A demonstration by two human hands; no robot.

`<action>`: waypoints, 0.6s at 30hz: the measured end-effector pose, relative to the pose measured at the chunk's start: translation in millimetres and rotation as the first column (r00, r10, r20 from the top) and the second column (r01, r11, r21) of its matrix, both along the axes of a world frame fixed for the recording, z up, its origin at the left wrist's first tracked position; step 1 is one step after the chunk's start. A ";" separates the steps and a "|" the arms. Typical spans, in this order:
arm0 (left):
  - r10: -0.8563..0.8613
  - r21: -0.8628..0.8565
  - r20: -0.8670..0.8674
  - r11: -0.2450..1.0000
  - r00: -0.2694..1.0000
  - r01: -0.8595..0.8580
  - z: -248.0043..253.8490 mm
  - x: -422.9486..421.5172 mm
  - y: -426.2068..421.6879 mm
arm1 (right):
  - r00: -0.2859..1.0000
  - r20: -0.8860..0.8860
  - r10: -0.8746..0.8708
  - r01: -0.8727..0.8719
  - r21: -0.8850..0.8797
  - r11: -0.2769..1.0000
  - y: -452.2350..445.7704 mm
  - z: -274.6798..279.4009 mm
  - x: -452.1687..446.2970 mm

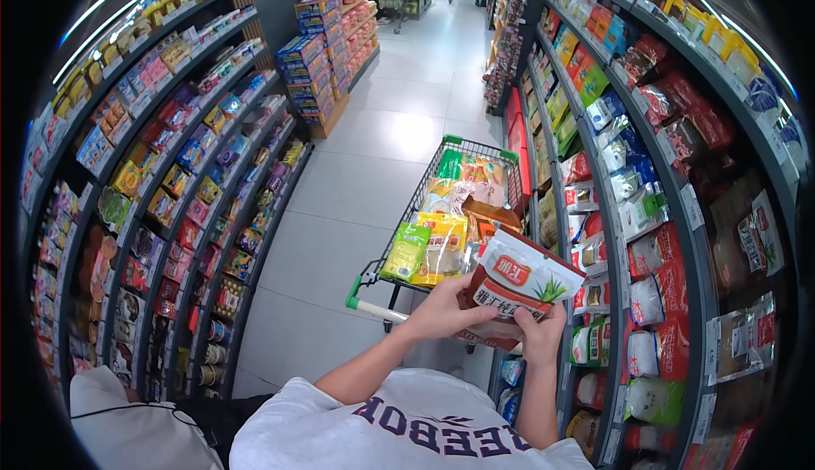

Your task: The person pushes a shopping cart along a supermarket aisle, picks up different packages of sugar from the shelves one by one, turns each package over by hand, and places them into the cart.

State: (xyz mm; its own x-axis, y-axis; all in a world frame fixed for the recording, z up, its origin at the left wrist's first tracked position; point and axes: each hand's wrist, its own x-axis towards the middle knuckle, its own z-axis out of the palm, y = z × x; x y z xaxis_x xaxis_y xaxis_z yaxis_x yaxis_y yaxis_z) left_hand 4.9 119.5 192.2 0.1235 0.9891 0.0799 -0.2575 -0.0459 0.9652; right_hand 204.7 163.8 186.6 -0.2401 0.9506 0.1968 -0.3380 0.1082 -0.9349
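Note:
Both of my hands grip one brown and white food pouch (528,276) with a red label and a green plant printed on it. My left hand (450,307) is closed on the pouch's left side. On its lower right side, my right hand (541,331) holds it with the thumb across the front. The pouch is tilted in front of my chest, above the near end of a shopping cart (434,168). Inside the cart lie a green bag (407,252), a yellow bag (442,236) and several other packages, partly hidden behind the pouch.
Close on my right stands a shelf of bagged goods (649,300). Another shelf with small snack packs (161,207) lines the left side. Stacked blue boxes (307,67) stand farther up the aisle. The cart handle (382,310) is just ahead of me, over the tiled floor (323,258).

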 end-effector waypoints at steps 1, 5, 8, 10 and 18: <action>0.023 0.010 -0.029 1.000 0.999 -0.022 1.4 0.3 0.4 | 1.000 0.011 0.001 0.000 -0.016 1.000 1.5 1.7 -0.5; 0.083 0.029 0.009 0.996 0.997 -0.083 9.9 3.9 4.1 | 0.998 0.064 -0.005 0.007 -0.028 1.000 4.0 10.2 -0.1; 0.110 0.022 0.019 0.994 0.994 -0.111 4.7 4.4 6.6 | 1.000 0.025 -0.003 0.004 -0.012 1.000 4.9 19.2 -5.4; 0.118 0.020 0.011 0.993 0.993 -0.119 3.8 5.6 8.8 | 1.000 0.014 0.013 -0.013 0.006 1.000 6.5 21.9 -6.6; 0.109 -0.039 0.016 0.993 0.994 -0.108 -3.8 6.6 14.3 | 1.000 0.028 0.003 -0.002 -0.065 0.998 7.1 11.9 -5.3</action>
State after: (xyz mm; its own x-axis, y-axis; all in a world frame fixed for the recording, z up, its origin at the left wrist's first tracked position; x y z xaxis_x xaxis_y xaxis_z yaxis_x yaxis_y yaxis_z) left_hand 11.5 133.8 188.4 0.0141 0.9989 0.0438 -0.2707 -0.0383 0.9619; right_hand 199.4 170.9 198.4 -0.2470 0.9605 0.1281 -0.3117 0.0464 -0.9490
